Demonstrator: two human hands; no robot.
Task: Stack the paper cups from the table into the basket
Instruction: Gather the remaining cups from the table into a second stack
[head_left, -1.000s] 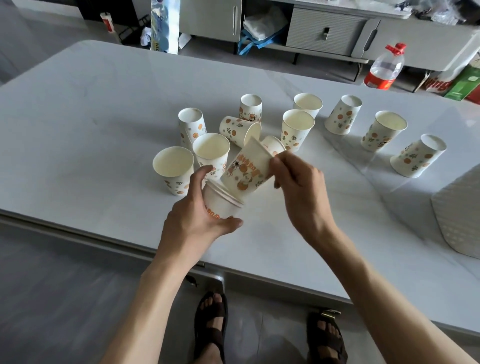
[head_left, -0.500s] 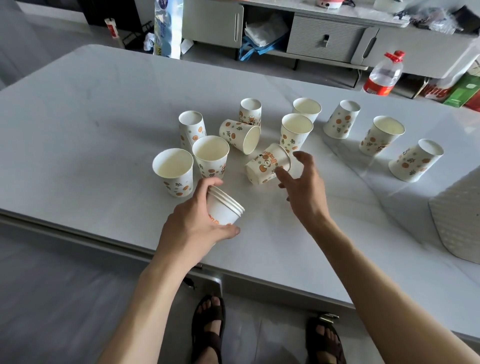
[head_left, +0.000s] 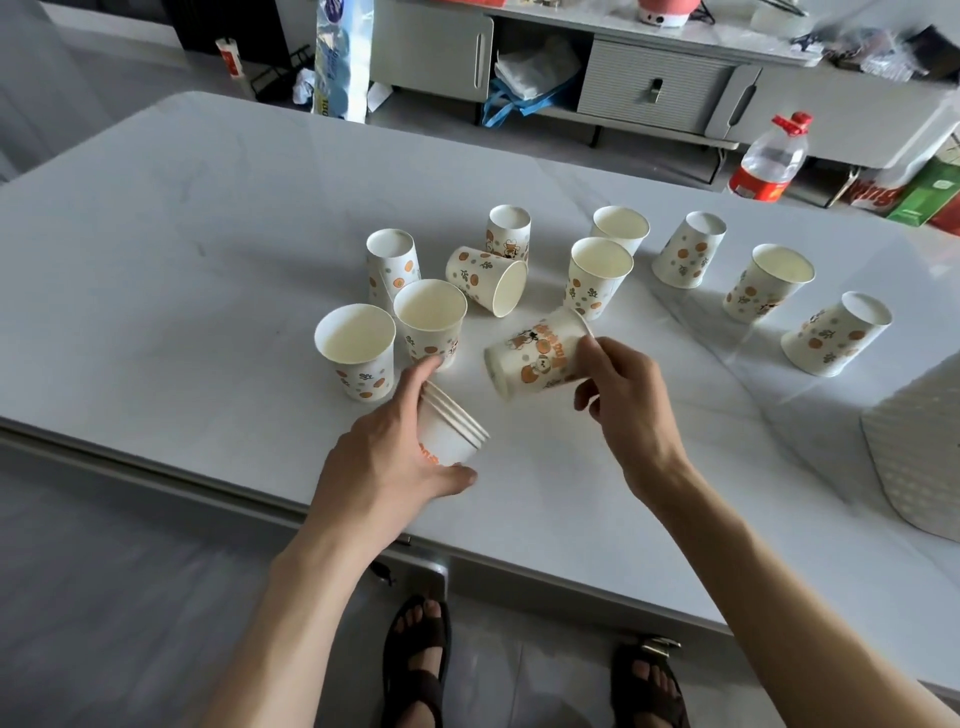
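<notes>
Big white table, basket cut off at its right edge. Left hand wraps a nested cup stack, tilted. Right hand pinches a sideways single cup near its rim; fingertips partly hidden.

Paper cups matt (printed); table smooth, faint sheen; basket textured white plastic.

Illumination is soft, even daylight, moderately bright. The white desk shows a faint sheen toward its far right corner. Cups cast weak, diffuse shadows. Wide-angle distortion bows the desk's edges. Motion blur smears the upper right background and the basket at the desk's right edge. The centre is reasonably sharp.
</notes>
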